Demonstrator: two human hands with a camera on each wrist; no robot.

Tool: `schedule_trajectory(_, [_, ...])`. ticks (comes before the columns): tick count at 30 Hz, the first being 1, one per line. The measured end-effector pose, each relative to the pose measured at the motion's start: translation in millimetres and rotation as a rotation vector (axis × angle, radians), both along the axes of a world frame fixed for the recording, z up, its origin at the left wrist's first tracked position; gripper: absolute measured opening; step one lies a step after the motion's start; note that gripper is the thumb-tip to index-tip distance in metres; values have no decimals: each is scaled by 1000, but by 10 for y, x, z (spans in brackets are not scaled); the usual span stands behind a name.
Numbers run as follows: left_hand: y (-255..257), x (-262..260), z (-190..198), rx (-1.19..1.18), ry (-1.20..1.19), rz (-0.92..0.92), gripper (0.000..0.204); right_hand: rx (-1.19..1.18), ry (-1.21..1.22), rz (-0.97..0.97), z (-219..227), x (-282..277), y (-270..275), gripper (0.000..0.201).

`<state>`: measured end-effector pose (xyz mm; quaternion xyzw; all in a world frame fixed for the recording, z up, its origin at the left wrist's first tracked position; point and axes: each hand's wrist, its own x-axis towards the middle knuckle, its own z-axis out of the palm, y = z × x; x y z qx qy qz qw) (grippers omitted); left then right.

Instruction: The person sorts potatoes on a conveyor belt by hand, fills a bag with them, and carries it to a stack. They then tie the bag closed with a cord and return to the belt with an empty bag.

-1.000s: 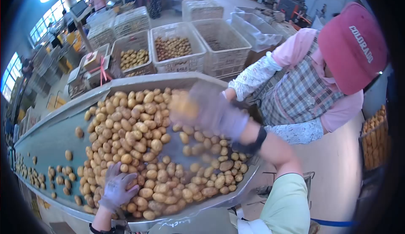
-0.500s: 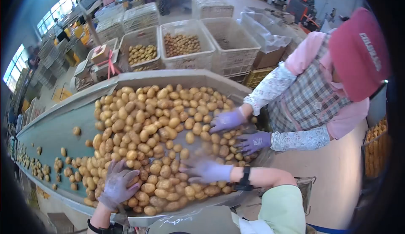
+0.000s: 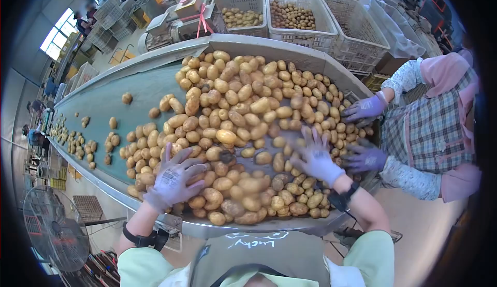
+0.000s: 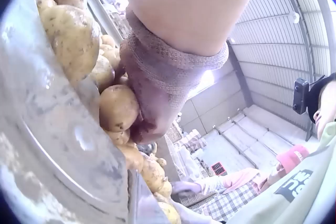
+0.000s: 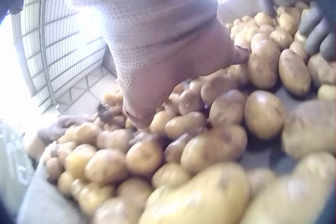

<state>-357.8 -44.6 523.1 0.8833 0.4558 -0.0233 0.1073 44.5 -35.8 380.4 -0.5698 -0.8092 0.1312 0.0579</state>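
Observation:
A broad heap of potatoes (image 3: 225, 136) covers the end of a green conveyor belt (image 3: 150, 87). My gloved left hand (image 3: 176, 178) lies on the near left of the heap, fingers spread. In the left wrist view a potato (image 4: 118, 107) sits right against that hand. My right hand (image 3: 317, 162), also in a pale purple glove, reaches over the potatoes at the right with fingers extended and slightly blurred, gripping nothing. One blackened potato (image 3: 226, 156) lies between my hands. In the right wrist view, potatoes (image 5: 144, 157) lie close under my right hand (image 5: 173, 66).
Across the right end stands another person, whose purple-gloved hands (image 3: 366, 107) touch the smaller potatoes. Metal side walls (image 3: 279, 46) border the belt. Behind them stand plastic crates (image 3: 303, 36), some holding potatoes. A fan (image 3: 54, 230) stands at the lower left.
My right hand, earlier stretched toward the far side with a yellowish potato, came back without it and now spreads over the right side. My left hand stays on the heap. The head view has shifted.

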Motion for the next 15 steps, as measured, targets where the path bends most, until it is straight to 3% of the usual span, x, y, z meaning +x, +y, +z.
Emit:
schedule_trajectory(1, [-9,2,-29,13,-12,17,36,-103,57,135,-5,70,-193,58])
schedule_trajectory(3, [-24,41,-62,12,-13,37,35,-52,54,352,77,173,-421,53])
schedule_trajectory(5, [46,94,-37,0,26,42,34,-121,226,211,-59,481,-209,44])
schedule_trajectory(6, [74,110,-16,-19,20,32,32,-33,97,70,66,538,-93,37])
schedule_trajectory(7, [88,116,-29,-18,18,23,32,-158,156,-206,75,604,47,33])
schedule_trajectory(8, [102,108,-55,-30,21,19,31,-154,307,-263,246,612,182,29])
schedule_trajectory(11, [143,143,-65,-46,27,6,30,21,314,-278,312,460,634,29])
schedule_trajectory(13, [151,161,-52,-52,39,4,30,193,439,-181,137,271,993,33])
schedule_trajectory(15, [157,178,-10,-63,28,0,29,-282,32,-211,-43,53,1195,41])
